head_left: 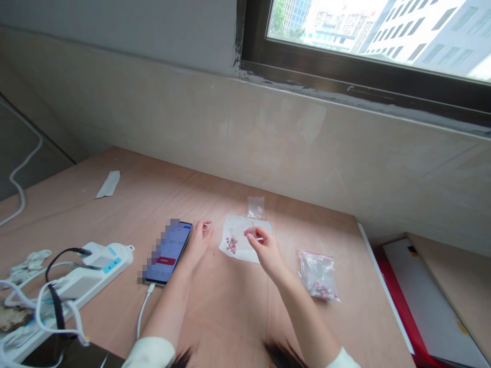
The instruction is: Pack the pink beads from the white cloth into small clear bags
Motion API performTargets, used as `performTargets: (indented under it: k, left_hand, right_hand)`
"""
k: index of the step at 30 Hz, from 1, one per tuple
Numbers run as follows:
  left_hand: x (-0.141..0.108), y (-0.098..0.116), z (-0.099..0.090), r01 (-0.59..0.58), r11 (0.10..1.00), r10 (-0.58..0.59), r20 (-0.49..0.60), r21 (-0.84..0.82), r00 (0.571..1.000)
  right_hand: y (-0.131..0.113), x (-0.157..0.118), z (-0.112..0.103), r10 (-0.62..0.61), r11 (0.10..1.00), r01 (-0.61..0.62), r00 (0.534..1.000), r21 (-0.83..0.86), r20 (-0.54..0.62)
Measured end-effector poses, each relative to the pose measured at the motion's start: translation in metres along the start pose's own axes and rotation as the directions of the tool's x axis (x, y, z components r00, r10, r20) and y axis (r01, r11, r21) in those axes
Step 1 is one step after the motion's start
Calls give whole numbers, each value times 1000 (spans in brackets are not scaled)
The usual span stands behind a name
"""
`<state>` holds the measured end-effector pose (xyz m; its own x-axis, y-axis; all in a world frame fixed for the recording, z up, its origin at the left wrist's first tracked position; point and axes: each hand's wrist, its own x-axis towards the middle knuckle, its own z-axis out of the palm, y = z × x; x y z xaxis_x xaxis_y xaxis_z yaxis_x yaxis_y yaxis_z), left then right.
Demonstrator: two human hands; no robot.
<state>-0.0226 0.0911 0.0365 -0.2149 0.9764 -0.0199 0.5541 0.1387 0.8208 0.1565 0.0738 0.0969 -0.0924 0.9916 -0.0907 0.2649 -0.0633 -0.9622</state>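
right hand (266, 244) is hovering over the paper (240, 226), fingers bending inward, grip unclear | left hand (200, 236) is resting on the counter (226, 306) beside the phone (173, 250), which is displaying 01:17 | pink bits (231, 245) are lying on the paper | small bag (255, 206) is lying behind it, big bag (317, 273) to the right | power strip (125, 252) is carrying plugs (98, 255)

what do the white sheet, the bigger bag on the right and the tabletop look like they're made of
White sheet: probably thin paper or tissue, matte, with slightly uneven edges.
Bigger bag: likely clear plastic, glossy; it shows bright crinkled highlights, and pinkish bits show through.
Tabletop: wood or wood-look board, fairly dull, with faint grain.
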Motion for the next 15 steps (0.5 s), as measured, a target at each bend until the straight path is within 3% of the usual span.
performTargets:
  k: [1, 2, 3, 8, 15]
  left_hand:
    - [11, -1, -6, -65, 955, 61, 22, 289, 998]
    - [22, -1, -12, -111, 842, 73, 93, 528, 993]
    - [31, -1, -17, -104, 804, 49, 110, 586, 993]
    - [58, -5, -38, -104, 708, -48, 195, 698, 980]
    - [60, -9, -46, -144, 677, -102, 287, 721, 953]
  right_hand:
    - [-2, 0, -2, 8, 1000, -8, 1000, -2, -5]
    - [-4, 0, -4, 17, 1000, -17, 1000, -3, -2]
    - [-5, -1, -5, 24, 1000, -24, 1000, -2, 3]
    - [0, -7, -6, 46, 999, -46, 998, -2, 33]
    - [5, -11, -6, 42, 999, -41, 998, -10, 48]
